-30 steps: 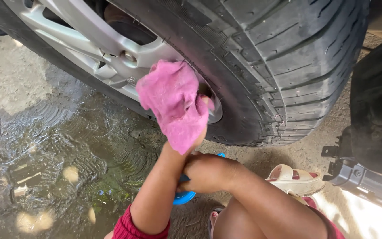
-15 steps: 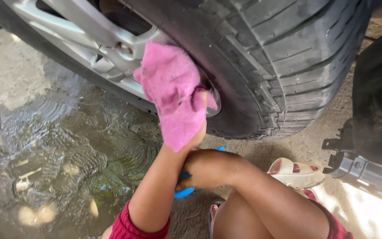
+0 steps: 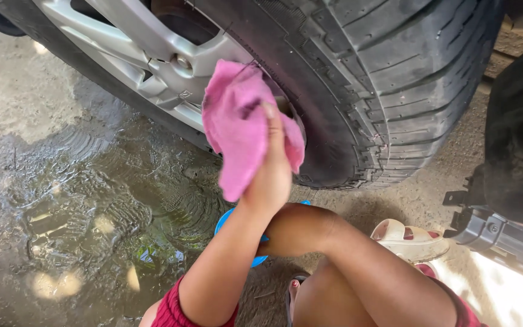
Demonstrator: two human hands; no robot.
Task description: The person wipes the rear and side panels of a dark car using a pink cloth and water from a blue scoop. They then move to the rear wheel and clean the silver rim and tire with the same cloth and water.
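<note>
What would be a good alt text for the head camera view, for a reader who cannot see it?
A person's left hand presses a pink cloth against the silver wheel rim of a car tyre. The right hand rests low by a blue object, above wet ground and a pale sandal.

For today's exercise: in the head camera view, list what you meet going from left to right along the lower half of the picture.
Wet ground with a puddle → blue round object behind the arm → pale sandal → dark car body part at the right edge.
</note>
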